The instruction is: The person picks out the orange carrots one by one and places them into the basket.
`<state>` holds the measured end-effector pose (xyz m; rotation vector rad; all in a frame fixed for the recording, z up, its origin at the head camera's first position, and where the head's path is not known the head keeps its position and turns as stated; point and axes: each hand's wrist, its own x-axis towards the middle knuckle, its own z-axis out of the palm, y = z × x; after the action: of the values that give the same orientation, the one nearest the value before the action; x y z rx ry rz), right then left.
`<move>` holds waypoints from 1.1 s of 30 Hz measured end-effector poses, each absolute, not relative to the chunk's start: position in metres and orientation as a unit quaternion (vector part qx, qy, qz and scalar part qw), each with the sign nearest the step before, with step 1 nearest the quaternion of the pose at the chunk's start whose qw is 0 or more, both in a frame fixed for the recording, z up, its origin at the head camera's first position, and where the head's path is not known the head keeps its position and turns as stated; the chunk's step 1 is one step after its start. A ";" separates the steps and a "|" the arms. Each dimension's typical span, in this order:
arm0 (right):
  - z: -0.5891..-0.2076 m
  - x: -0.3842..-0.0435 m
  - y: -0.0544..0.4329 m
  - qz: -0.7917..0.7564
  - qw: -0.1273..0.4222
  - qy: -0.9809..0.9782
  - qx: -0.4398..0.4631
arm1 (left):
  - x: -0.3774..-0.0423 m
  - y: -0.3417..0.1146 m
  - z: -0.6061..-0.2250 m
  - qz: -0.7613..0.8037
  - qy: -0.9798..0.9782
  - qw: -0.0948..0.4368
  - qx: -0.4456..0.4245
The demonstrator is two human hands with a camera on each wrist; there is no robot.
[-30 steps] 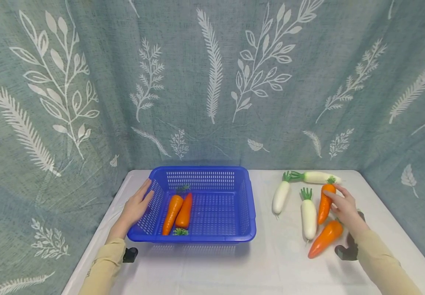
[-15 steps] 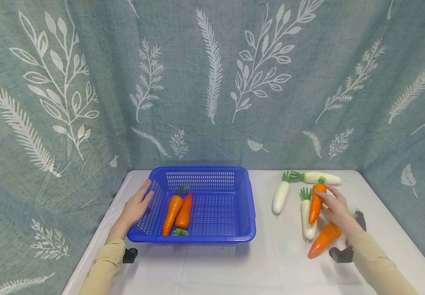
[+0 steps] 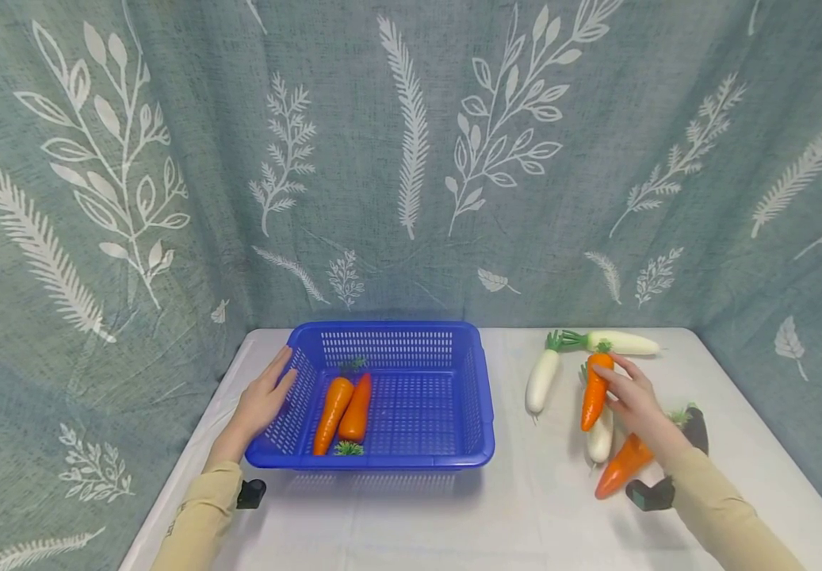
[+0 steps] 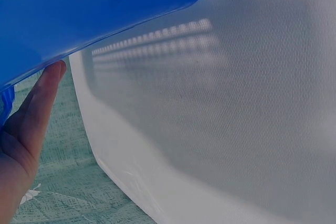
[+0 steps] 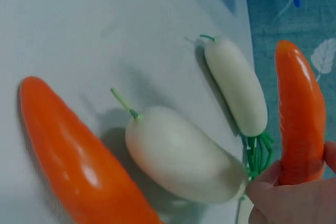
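Note:
My right hand (image 3: pixel 635 400) pinches an orange carrot (image 3: pixel 596 392) near its leafy top, tip downward, above a white radish (image 3: pixel 600 444). In the right wrist view the carrot (image 5: pixel 300 108) stands out between thumb and fingers. At the left end of a blue plastic basket (image 3: pixel 396 461), my left hand (image 3: pixel 262 403) rests against the rim with straight fingers. The left wrist view has a digit of that hand (image 4: pixel 34 119) touching the underside of the basket's rim (image 4: pixel 94 9). Two carrots, one lighter (image 3: pixel 334 414) and one redder (image 3: pixel 357 411), lie inside the basket.
Two more white radishes, one upright-lying (image 3: pixel 543 381) and one crosswise (image 3: pixel 623 342), lie at the back right. Another carrot (image 3: pixel 621 469) and a dark vegetable with a green cap (image 3: pixel 696 428) are partly behind my right arm. A patterned curtain (image 3: pixel 411 262) borders the white table (image 3: pixel 518 507).
My right hand has lifted the carrot and carried it leftward, from beside the middle radish to above it. My left hand and the basket have stayed put.

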<state>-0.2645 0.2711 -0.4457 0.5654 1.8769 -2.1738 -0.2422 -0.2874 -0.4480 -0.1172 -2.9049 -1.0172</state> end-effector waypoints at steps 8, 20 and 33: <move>-0.441 -0.264 0.260 -0.740 0.117 0.642 0.160 | -0.242 -0.287 -0.448 -0.326 -0.944 0.037 -0.038; -0.437 -0.264 0.244 -0.787 0.112 0.595 0.121 | -0.240 -0.285 -0.447 -0.330 -0.943 0.031 -0.030; -0.431 -0.262 0.219 -0.774 0.124 0.610 0.112 | -0.243 -0.287 -0.449 -0.332 -0.942 0.031 -0.033</move>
<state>-0.2616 0.2190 -0.4309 0.3252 1.7794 -2.2565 -0.2425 -0.2866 -0.4487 -0.1031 -2.9037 -1.0233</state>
